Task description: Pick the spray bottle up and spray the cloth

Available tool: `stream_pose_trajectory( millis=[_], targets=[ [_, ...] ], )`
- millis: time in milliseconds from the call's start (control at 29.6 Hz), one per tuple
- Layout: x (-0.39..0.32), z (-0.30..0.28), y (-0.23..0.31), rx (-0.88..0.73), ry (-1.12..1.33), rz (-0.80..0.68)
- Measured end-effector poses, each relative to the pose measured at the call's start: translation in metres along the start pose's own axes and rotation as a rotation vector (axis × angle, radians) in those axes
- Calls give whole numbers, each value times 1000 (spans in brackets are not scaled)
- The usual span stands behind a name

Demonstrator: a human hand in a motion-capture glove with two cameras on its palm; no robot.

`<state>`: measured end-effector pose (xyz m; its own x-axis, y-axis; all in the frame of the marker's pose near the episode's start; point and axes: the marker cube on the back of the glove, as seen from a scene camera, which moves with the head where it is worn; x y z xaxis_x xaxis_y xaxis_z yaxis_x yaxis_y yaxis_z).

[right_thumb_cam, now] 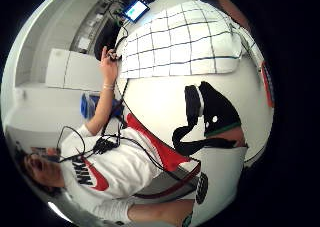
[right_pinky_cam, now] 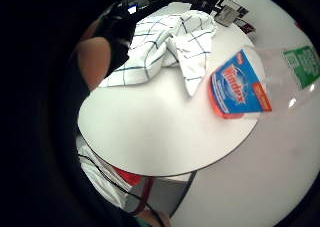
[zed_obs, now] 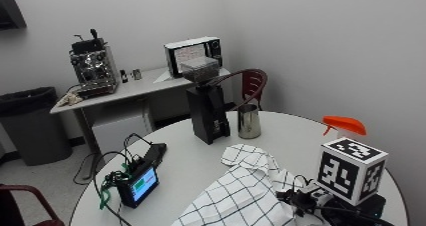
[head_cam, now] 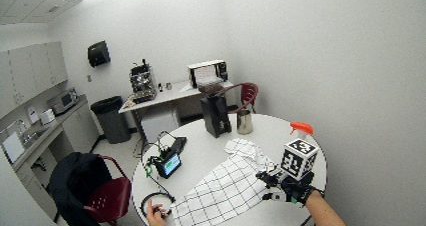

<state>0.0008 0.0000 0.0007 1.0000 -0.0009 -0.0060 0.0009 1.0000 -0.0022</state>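
Observation:
The spray bottle (zed_obs: pixel 344 122) stands at the right side of the round white table (zed_obs: pixel 180 161); only its orange trigger head shows above the glove's rig. In the little finger side palm view its clear body and blue and orange label (right_pinky_cam: pixel 237 87) stand close by, beside the cloth. The white cloth with dark checks (zed_obs: pixel 243 196) lies crumpled on the table's near middle, left of the bottle. My gloved right hand (zed_obs: pixel 299 202) hovers low over the table between cloth and bottle, fingers spread and holding nothing. One black-gloved finger (right_thumb_cam: pixel 210 112) shows over the bare tabletop.
A black grinder (zed_obs: pixel 208 113) and a metal cup (zed_obs: pixel 249 122) stand at the table's far side. A small screen device (zed_obs: pixel 140 183) with cables sits at the left edge. The person's bare left hand (head_cam: pixel 154 208) rests at the near table edge. A red chair (zed_obs: pixel 253 83) stands behind.

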Motion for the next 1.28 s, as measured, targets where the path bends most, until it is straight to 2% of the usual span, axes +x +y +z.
stream_pose_trajectory(
  millis=[642,947,1285],
  targets=[
    [-5,20,6,-1,-39,-9],
    [-10,17,1,131,-110,-37],
    [52,20,4,318,-349,112]
  ],
)
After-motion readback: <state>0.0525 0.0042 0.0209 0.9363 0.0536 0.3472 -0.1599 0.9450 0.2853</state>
